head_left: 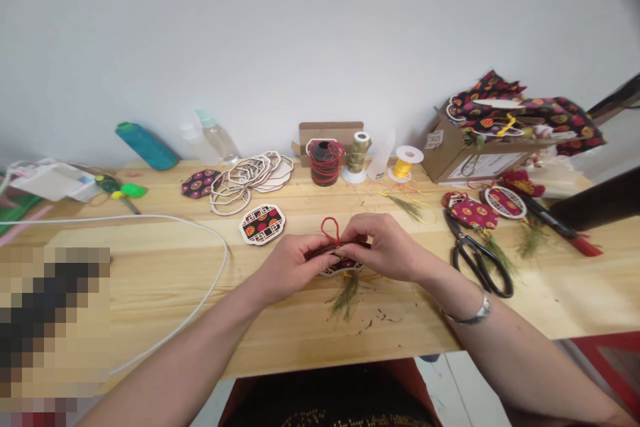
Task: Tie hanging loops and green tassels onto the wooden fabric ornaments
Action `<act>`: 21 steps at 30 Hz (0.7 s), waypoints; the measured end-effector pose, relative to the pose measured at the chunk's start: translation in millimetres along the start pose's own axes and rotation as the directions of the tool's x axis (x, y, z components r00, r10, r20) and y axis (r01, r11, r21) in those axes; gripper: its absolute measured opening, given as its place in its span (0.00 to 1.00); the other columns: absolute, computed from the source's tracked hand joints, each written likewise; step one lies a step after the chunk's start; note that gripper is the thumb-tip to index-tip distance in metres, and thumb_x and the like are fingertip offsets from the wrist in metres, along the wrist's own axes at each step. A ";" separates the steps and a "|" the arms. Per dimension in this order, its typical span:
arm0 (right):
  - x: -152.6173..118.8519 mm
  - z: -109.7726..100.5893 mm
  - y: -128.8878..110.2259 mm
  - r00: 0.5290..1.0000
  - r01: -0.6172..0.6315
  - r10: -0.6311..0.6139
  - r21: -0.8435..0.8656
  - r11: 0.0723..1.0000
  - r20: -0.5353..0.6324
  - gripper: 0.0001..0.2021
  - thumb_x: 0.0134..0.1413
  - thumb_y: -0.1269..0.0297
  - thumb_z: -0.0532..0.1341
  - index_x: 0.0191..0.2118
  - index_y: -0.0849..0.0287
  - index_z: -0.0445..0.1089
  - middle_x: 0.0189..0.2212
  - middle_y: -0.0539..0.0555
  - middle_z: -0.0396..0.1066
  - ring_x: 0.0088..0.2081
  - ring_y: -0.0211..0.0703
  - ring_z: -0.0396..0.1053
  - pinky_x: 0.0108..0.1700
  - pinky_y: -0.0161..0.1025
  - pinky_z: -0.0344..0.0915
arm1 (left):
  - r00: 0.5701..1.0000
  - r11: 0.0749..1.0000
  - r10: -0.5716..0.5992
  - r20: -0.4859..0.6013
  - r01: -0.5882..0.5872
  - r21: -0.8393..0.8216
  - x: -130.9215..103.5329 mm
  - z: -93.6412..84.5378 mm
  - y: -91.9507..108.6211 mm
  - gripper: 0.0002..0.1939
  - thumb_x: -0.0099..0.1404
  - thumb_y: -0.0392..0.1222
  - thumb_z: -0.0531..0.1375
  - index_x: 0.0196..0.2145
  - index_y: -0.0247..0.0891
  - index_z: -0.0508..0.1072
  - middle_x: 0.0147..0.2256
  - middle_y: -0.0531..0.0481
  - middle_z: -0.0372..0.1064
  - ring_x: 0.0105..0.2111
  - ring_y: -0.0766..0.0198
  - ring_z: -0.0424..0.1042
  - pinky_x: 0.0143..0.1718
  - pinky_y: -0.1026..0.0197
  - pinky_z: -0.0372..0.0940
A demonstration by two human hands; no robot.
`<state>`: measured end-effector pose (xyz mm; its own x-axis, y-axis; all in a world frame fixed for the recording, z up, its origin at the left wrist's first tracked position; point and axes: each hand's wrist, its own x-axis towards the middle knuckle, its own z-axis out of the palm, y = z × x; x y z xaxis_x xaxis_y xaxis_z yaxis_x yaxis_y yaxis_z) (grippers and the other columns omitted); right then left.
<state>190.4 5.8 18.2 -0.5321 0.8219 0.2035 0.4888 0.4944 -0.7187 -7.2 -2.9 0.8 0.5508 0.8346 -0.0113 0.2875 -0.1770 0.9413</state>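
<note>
Smooth, pale wooden table [165,293]

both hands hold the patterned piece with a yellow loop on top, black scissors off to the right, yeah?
The loop is red, not yellow, as the head view shows. Left hand and right hand hold the patterned piece, and black scissors lie to the right.

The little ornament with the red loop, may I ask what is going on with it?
The left hand and right hand pinch the patterned ornament between their fingers, near the base of its red loop. A green tassel extends from its lower edge. On the table, black scissors lie to the right.
</note>
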 end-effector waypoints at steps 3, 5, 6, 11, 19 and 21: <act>-0.1 0.3 -1.3 1.000 -0.009 0.009 -0.004 1.000 0.009 0.05 0.50 0.69 0.62 0.25 0.62 0.68 0.21 0.49 0.67 0.25 0.32 0.60 0.28 0.32 0.55 | 1.000 1.000 -0.001 0.004 0.001 0.015 0.1 1.1 -1.6 0.12 0.61 0.44 0.58 0.41 0.39 0.76 0.37 0.51 0.77 0.36 0.62 0.74 0.37 0.65 0.66; 0.0 0.5 -1.6 1.000 -0.012 0.012 0.002 1.000 0.012 0.05 0.50 0.69 0.62 0.25 0.62 0.69 0.21 0.49 0.67 0.25 0.32 0.60 0.28 0.32 0.55 | 1.000 1.000 0.000 0.005 0.000 0.021 0.2 2.0 -3.5 0.12 0.61 0.44 0.58 0.40 0.39 0.76 0.36 0.51 0.77 0.36 0.62 0.73 0.36 0.65 0.66; 0.1 0.7 -1.6 1.000 -0.013 0.013 0.006 1.000 0.012 0.05 0.50 0.69 0.62 0.26 0.62 0.69 0.22 0.49 0.67 0.25 0.32 0.60 0.28 0.32 0.55 | 1.000 1.000 0.000 0.003 -0.001 0.027 0.2 2.5 -4.3 0.12 0.61 0.44 0.57 0.40 0.39 0.77 0.35 0.51 0.77 0.35 0.62 0.73 0.36 0.65 0.66; 0.3 1.7 -1.2 1.000 -0.024 0.024 0.038 0.999 -0.003 0.06 0.49 0.68 0.63 0.25 0.62 0.68 0.20 0.48 0.66 0.24 0.32 0.60 0.27 0.31 0.56 | 0.999 0.999 -0.025 -0.021 0.026 0.028 -0.6 4.1 -3.9 0.12 0.62 0.44 0.57 0.38 0.38 0.77 0.33 0.51 0.76 0.33 0.62 0.73 0.34 0.65 0.65; 0.9 4.5 2.0 0.996 -0.086 0.085 0.104 0.991 0.009 0.05 0.49 0.67 0.63 0.26 0.62 0.70 0.22 0.49 0.68 0.24 0.33 0.61 0.27 0.32 0.57 | 0.999 0.999 -0.019 -0.032 0.020 0.030 -1.2 4.8 -1.0 0.13 0.62 0.44 0.55 0.37 0.37 0.77 0.32 0.50 0.76 0.32 0.62 0.72 0.34 0.64 0.65; 1.5 5.2 3.7 0.993 -0.114 0.113 0.139 0.984 0.019 0.05 0.50 0.66 0.63 0.28 0.62 0.71 0.22 0.49 0.69 0.24 0.33 0.62 0.27 0.32 0.58 | 0.999 0.999 -0.031 -0.042 0.032 0.025 -1.2 4.9 -1.0 0.13 0.62 0.45 0.55 0.37 0.37 0.78 0.33 0.50 0.76 0.33 0.61 0.73 0.35 0.64 0.65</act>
<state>187.8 7.5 12.4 -0.4868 0.8668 0.1083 0.4456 0.3530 -0.8227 -4.3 -6.3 -1.7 0.5078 0.8611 -0.0262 0.3249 -0.1632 0.9316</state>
